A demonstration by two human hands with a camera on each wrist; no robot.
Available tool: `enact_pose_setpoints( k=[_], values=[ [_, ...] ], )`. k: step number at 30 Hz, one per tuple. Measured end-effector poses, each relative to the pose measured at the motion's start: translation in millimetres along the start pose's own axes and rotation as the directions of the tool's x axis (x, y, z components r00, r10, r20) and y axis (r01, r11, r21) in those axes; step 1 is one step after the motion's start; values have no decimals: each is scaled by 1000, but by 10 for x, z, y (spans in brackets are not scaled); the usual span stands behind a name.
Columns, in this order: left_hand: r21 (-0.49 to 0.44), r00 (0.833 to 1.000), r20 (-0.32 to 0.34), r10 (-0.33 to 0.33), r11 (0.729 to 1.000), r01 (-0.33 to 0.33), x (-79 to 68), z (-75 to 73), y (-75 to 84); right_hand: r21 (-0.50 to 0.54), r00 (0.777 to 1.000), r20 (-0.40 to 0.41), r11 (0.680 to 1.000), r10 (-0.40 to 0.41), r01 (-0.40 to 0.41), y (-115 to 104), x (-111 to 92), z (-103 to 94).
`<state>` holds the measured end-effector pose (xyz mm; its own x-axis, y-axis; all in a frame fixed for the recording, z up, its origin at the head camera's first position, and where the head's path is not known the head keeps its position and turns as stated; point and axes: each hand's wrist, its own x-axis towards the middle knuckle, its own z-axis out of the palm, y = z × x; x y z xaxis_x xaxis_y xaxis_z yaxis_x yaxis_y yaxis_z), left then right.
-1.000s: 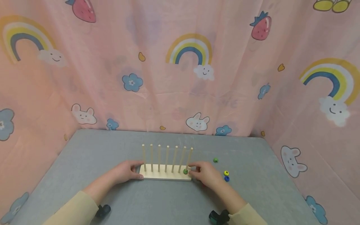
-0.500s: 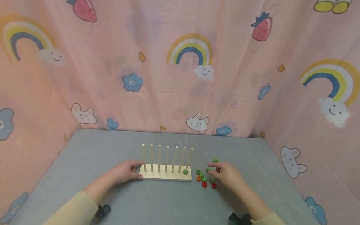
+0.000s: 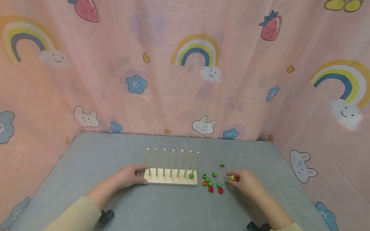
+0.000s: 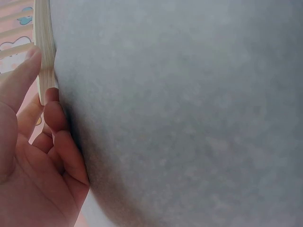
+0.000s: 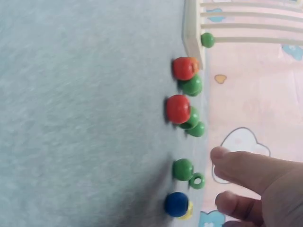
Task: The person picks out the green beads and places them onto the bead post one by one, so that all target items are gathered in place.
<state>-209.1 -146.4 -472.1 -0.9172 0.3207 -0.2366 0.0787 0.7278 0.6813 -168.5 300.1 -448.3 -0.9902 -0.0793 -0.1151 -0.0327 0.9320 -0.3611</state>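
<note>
A pale wooden board (image 3: 170, 181) with a row of upright pegs stands mid-table. One green bead (image 3: 191, 176) sits at the foot of its rightmost peg. My left hand (image 3: 129, 175) grips the board's left end, thumb at the front; in the left wrist view fingers and thumb lie on either side of the wooden end (image 4: 45, 71). Over the loose beads at the right, my right hand (image 3: 245, 183) has thumb and forefinger apart, close to a yellow bead (image 3: 233, 177) and a green bead (image 3: 226, 182). A blue bead (image 5: 176, 204) shows beside the yellow one in the right wrist view.
Between board and right hand lie several green beads (image 3: 214, 174), an orange bead (image 3: 204, 183) and two red beads (image 3: 221, 190). Another green bead (image 3: 222, 164) lies farther back. A pink patterned curtain (image 3: 162, 106) surrounds the grey table (image 3: 115, 144) at back and sides.
My right hand has moved right, away from the rightmost peg, past the green beads to beside the yellow bead. Beads it had covered now show. The left hand has stayed on the board.
</note>
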Motion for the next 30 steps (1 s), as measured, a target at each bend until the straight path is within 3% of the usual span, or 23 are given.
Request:
enact_pose_setpoints(
  k=[7,18,30],
  values=[
    [17,1000,-11,-8,1000,8,-4,7,15,-83,998,34,995,57,-54,68,41,91],
    [19,1000,-12,-6,1000,7,-10,10,11,-176,999,35,984,23,-16,48,67,161],
    [6,1000,-3,-6,1000,6,-7,4,22,-145,998,36,988,48,-42,48,59,103]
  ],
)
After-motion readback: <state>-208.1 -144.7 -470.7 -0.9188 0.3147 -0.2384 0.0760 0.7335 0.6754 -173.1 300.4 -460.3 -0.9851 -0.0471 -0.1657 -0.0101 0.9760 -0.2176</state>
